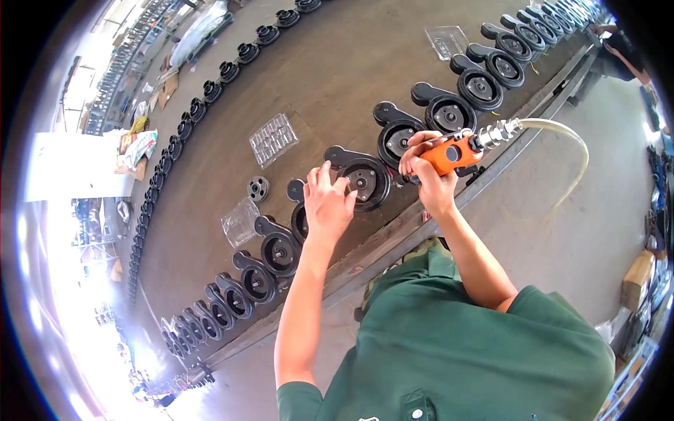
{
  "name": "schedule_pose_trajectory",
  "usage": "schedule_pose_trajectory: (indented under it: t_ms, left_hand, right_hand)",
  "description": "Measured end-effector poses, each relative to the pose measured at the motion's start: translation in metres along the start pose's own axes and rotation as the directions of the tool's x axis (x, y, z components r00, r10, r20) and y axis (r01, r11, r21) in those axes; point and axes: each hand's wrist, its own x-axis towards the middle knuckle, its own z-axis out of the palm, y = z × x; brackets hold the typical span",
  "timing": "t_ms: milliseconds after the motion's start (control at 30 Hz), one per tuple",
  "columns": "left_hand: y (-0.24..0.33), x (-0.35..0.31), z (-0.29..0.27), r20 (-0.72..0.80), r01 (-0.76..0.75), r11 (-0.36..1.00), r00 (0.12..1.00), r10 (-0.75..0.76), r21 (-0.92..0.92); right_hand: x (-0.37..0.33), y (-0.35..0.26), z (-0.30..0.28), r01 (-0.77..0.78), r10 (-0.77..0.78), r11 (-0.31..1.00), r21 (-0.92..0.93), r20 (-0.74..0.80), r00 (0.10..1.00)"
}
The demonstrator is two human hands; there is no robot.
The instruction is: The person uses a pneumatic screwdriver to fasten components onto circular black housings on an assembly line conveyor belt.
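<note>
My right hand (434, 181) is wrapped round an orange air tool (445, 156) with a metal fitting and a clear hose (577, 144) curving off to the right. The tool is held close to a round black motor housing (399, 139) with a stubby arm; its working end is hidden. My left hand (327, 207) reaches over the bench with fingers spread. Its fingertips are at the left edge of another black housing (371, 184), which has a metal disc inside. Whether they touch it I cannot tell. Partly behind my left hand sits one more housing (298, 219).
Several similar housings (279, 252) line the near edge of the long brown bench (330, 91). A second row of black parts (229, 71) curves along the far side. Clear plastic trays (274, 140) and a grey wheel (258, 188) lie between. Another person (621, 52) is at far right.
</note>
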Motion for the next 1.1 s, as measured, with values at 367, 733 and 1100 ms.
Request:
schedule_pose_trajectory:
  t_ms: [367, 733, 1100]
  left_hand:
    - [0.006, 0.004, 0.001, -0.011, 0.021, 1.000, 1.000, -0.021, 0.006]
    - [0.018, 0.008, 0.000, 0.063, 0.248, 0.968, 0.966, -0.250, 0.024]
    - [0.022, 0.021, 0.006, 0.183, 0.202, 0.958, 0.953, -0.240, 0.204]
  right_hand:
    - [0.001, 0.006, 0.008, -0.074, 0.074, 0.997, 0.007, -0.084, 0.994]
    - [0.022, 0.034, 0.025, -0.090, 0.097, 0.994, -0.067, 0.098, 0.990]
    - [0.034, 0.076, 0.024, -0.085, 0.140, 0.966, -0.244, 0.216, 0.966]
